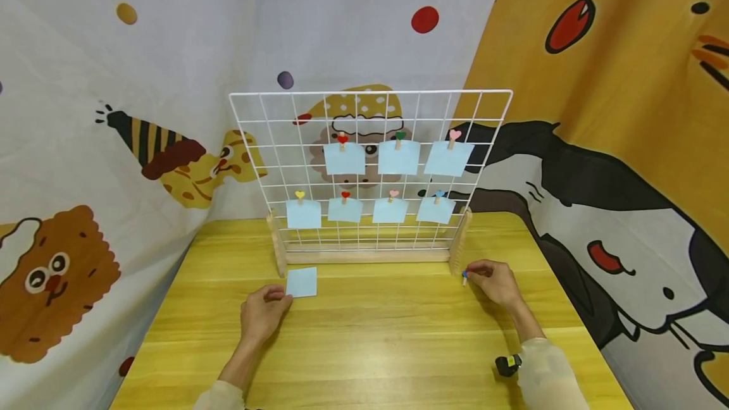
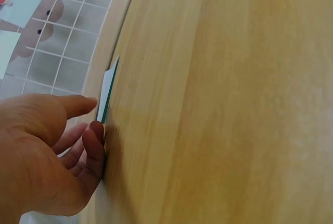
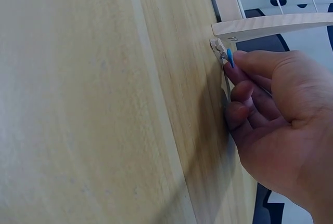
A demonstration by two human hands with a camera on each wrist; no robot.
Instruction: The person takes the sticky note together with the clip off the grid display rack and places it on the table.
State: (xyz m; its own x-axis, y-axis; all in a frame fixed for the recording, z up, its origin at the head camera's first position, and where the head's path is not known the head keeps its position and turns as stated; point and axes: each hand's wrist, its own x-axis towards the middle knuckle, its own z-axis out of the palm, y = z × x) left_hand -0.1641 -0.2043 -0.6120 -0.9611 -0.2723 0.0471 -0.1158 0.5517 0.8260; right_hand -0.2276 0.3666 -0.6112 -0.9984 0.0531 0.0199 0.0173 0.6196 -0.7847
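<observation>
On the tabletop, in front of the rack's left foot, lies a light blue square of note paper (image 1: 302, 282). My left hand (image 1: 263, 316) is at its lower left corner, fingertips touching the edge. In the left wrist view the thumb and index finger of the left hand (image 2: 49, 154) stand apart, beside the thin note paper (image 2: 106, 94). By the rack's right foot, my right hand (image 1: 497, 283) pinches a small wooden clothespin with a blue top (image 1: 464, 277). The right wrist view shows the clothespin (image 3: 222, 52) between thumb and index finger of the right hand (image 3: 281, 104).
A white wire grid rack (image 1: 370, 92) on wooden feet (image 1: 459, 242) stands at the table's back. Several light blue notes (image 1: 398, 158) hang on it in two rows from heart-topped clothespins. A black object (image 1: 507, 366) lies beside the right sleeve (image 1: 549, 375). Printed curtains surround the table.
</observation>
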